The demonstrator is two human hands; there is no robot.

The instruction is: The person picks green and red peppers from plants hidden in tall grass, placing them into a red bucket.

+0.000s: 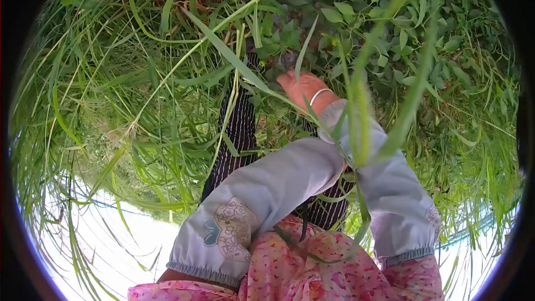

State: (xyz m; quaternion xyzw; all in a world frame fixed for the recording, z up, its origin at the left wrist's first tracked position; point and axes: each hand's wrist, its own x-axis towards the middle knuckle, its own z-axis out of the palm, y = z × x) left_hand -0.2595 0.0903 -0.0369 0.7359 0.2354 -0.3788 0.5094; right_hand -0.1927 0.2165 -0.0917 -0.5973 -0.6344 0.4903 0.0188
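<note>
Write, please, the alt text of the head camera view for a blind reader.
A person's right hand, wearing a thin white bracelet, reaches toward leafy plants among tall grass. The pale-sleeved left forearm crosses toward the right forearm; the left hand is hidden.

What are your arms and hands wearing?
Long, pale grey-blue sleeve covers! The left cover has a cartoon print with a teal heart, and the right cover has a print too. Their upper ends are gathered. A thin, pale band circles my right wrist, and my right hand wears no glove.
</note>
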